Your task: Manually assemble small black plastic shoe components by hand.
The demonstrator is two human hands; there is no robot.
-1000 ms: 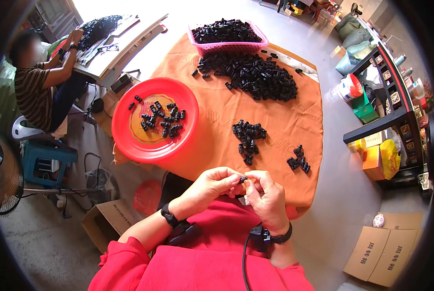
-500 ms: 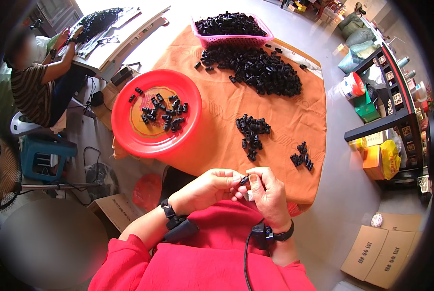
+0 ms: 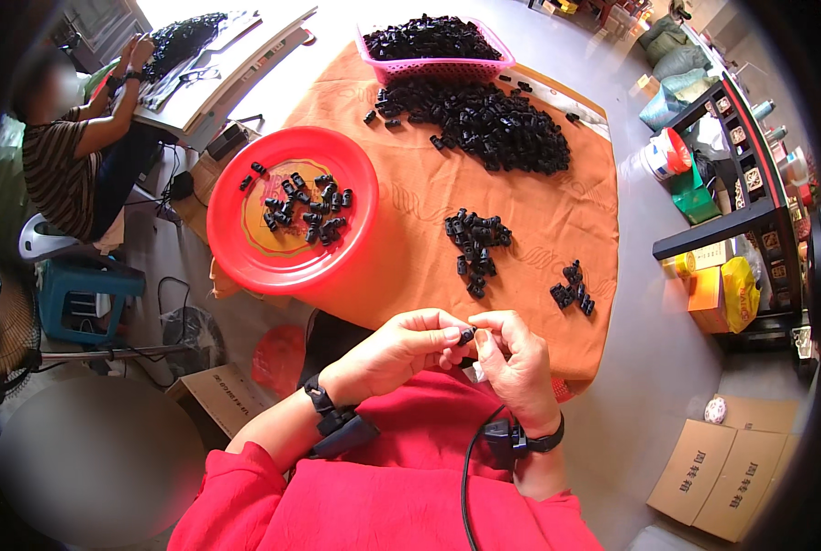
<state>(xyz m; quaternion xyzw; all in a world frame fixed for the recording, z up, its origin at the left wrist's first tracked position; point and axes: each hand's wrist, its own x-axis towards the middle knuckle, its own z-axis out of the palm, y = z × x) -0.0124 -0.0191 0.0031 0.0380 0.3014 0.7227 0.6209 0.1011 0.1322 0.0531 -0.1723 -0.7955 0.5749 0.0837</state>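
Observation:
My left hand [image 3: 394, 354] and my right hand [image 3: 518, 369] meet at the table's near edge. Both pinch a small black plastic fitting [image 3: 467, 336] between thumb and fingertips. A bit of something white [image 3: 473, 371] shows below my right fingers; its kind is not clear. Just beyond my hands lies a small pile of similar black fittings [image 3: 474, 246], with a smaller group [image 3: 573, 292] to its right. To the left, a red round plastic tray [image 3: 238, 250] carries several more loose black fittings [image 3: 318, 219].
An orange cloth [image 3: 401, 285] covers the table. At its far side stand a pink basket [image 3: 433, 70] full of black fittings and a large heap [image 3: 511, 133]. A co-worker [image 3: 71, 174] sits far left. Cardboard boxes [image 3: 718, 473] and a dark shelf frame [image 3: 731, 230] are on the right.
My fingers have shifted slightly around the black fitting, and it has turned a little between them. The co-worker's hands have risen closer together. The piles and tray contents look the same.

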